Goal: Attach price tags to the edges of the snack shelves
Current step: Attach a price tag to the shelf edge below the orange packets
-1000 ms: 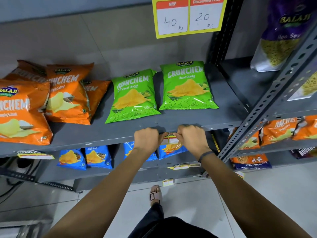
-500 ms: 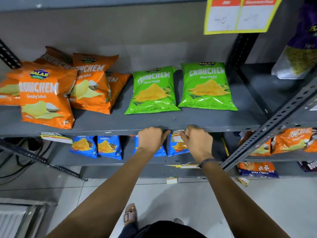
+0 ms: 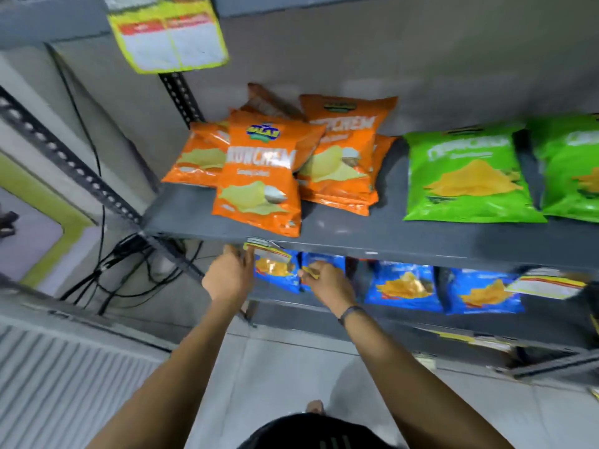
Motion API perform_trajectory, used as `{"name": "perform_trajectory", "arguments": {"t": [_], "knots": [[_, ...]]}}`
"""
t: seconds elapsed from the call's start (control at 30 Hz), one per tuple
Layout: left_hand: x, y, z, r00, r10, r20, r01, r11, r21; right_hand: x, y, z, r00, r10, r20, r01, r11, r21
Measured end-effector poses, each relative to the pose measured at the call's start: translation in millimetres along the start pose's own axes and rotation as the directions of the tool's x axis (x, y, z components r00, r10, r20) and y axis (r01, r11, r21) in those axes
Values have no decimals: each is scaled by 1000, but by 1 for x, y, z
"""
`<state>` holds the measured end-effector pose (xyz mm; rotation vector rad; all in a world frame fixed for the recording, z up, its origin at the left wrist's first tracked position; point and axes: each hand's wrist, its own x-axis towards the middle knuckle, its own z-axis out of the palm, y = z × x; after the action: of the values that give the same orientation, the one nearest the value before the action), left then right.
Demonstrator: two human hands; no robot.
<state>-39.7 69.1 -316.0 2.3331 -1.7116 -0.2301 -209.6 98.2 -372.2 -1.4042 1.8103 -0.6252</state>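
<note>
**Tag at shelf edge, both hands up at centre frame**

Tag (image 3: 267,249): yellow-bordered, white field, red strip. Sits at the front edge of the grey shelf (image 3: 389,236), just left of frame centre, directly below the front orange bag (image 3: 259,176). Long axis runs roughly along the shelf edge, tilted down toward the right. Face is turned toward the camera and downward. Print unreadable; frame is motion-blurred.

Left hand (image 3: 228,275): back of hand toward camera, fingers curled close together, tips at the left end of the tag. Looks like contact; whether it pinches the tag or only presses it, cannot tell.

Right hand (image 3: 327,281): lower and to the right of the tag, apart from it. Fingers closed in a narrow pinch on a small yellow piece (image 3: 310,272) sticking out toward the left. What the piece is cannot be told. Dark band (image 3: 350,311) on the wrist.

Surroundings: green bags (image 3: 466,176) lie flat on the same shelf at right. Blue bags (image 3: 405,286) on the shelf below, behind the hands. A second tag (image 3: 547,285) hangs at the right edge of frame, near the blue bags. A large yellow price card (image 3: 168,34) hangs upper left. Black cables (image 3: 129,270) trail down at left.
</note>
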Motion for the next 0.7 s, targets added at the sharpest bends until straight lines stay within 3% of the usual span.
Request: {"name": "perform_trajectory", "arguments": {"t": [0.1,0.23,0.43,0.6,0.7], "knots": [[35,-22,-5,990,12,141,-8,1000,-27,10,-30,26,1000,2,-9,-2,1000,-1],[54,-18,-9,936,224,273,-195,972,-129,23,-41,37,994,68,-79,-69,998,-1],[59,-15,-8,908,358,217,-326,930,-169,26,-44,32,984,99,-145,-95,995,33],[64,-11,-18,841,480,249,-440,875,-199,29,-41,27,992,118,-37,-108,972,207],[63,-18,-19,827,511,232,-466,856,-225,23,-40,23,994,71,-82,-53,976,210]]}}
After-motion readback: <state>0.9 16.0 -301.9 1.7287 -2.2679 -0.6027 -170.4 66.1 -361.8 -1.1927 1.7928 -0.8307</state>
